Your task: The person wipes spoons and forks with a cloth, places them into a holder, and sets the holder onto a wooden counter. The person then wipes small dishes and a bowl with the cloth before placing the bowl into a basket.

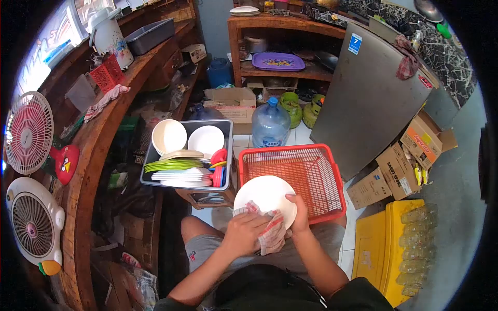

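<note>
A white plate [264, 191] is held tilted over my lap, in front of the near edge of a red plastic basket [343, 194]. My right hand [300, 217] grips the plate's right rim, thumb on its upper face. Bunched under my left hand [245, 231] is a red-and-white checked cloth [272, 236], pressed against the plate's lower part. To the left, a grey tub [228, 127] holds white bowls [206, 141], green plates [174, 165], white plates [181, 176] and red, yellow and blue pieces. No dishes show inside the red basket.
The tub rests on a wooden stool [207, 198]. Beyond the basket stand a blue water jug [271, 124] and green gas cylinders [291, 110]. A grey fridge [368, 98], cardboard boxes [397, 171] and a yellow crate [371, 251] are on the right; a wooden counter [85, 207] with fans lines the left.
</note>
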